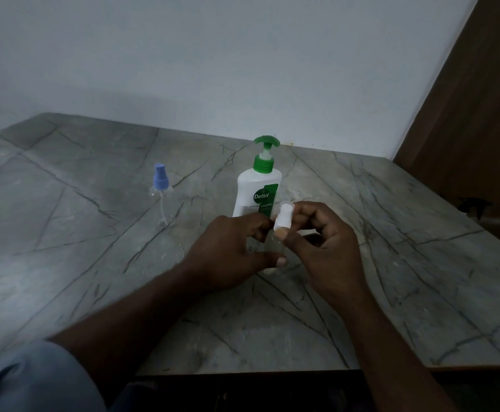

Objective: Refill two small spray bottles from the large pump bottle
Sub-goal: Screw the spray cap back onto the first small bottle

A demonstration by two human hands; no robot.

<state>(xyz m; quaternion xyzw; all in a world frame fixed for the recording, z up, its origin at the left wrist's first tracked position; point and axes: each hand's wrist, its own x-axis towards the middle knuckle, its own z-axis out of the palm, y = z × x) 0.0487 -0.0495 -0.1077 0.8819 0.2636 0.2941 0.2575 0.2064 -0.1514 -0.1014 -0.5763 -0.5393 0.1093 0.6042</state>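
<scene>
A large white pump bottle point(256, 188) with a green pump head and green label stands upright at the middle of the marble table point(94, 233). Just in front of it stands a small clear spray bottle point(271, 248) with a white spray top point(283, 217). My left hand point(231, 251) grips the clear body of this bottle. My right hand point(323, 242) pinches the white spray top between thumb and fingers. Most of the bottle's body is hidden by my hands. A second small clear spray bottle point(162, 197) with a blue top stands alone to the left.
A pale wall point(213, 69) runs along the table's far edge. A brown wooden panel point(475, 129) rises at the right. The table's near edge point(272, 371) lies below my forearms. A light blue sleeve point(34, 379) shows at bottom left.
</scene>
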